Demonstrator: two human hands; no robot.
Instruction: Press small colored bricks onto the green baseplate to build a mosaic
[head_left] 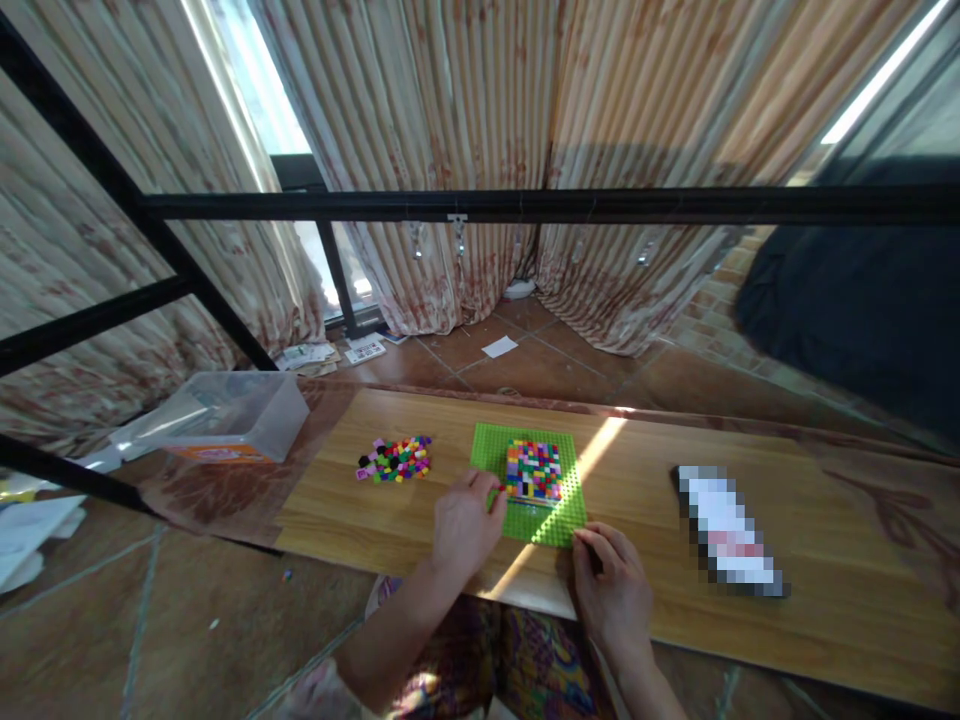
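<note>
A green studded baseplate lies on the wooden board, carrying a square block of many-coloured toy bricks. My left hand is over the plate's left edge, its fingers pinched close to the block's left side. A tiny red brick seems to show at those fingertips, partly hidden by them. At the plate's near right corner, my right hand has its thumb and index finger closed on the corner, the other fingers curled. Left of the plate lies a loose pile of small coloured bricks.
The wooden board spans the low table. On its right lies a phone-like slab, blurred out. A clear plastic box with an orange label stands at the left end. A black metal bar crosses beyond the table, before curtains.
</note>
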